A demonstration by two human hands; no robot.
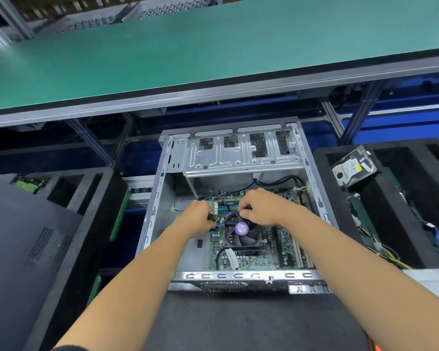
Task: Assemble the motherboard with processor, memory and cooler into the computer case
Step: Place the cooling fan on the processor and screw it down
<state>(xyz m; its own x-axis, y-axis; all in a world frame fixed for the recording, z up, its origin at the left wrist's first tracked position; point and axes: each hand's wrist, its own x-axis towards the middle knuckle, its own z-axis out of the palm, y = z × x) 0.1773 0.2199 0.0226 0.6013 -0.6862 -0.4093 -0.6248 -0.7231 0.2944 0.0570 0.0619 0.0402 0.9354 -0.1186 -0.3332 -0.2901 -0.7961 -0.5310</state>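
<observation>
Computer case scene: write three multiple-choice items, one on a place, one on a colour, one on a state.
1. Where does the hard drive lie?
A. in the case
B. in the foam tray right of the case
C. on the green bench

2. What colour is the sticker on the cooler fan?
A. purple
B. red
C. yellow

3. How is the computer case?
A. closed
B. open, motherboard inside
C. open, bare

Answers: 1 B, it sits in black foam; 2 A, the hub label is purple; 3 B, both hands reach in over the board.

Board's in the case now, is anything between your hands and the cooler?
Nothing visible. The motherboard already lies in the case. The right hand touches the far edge of the cooler; the left hand grips a cable connector beside it.
</observation>
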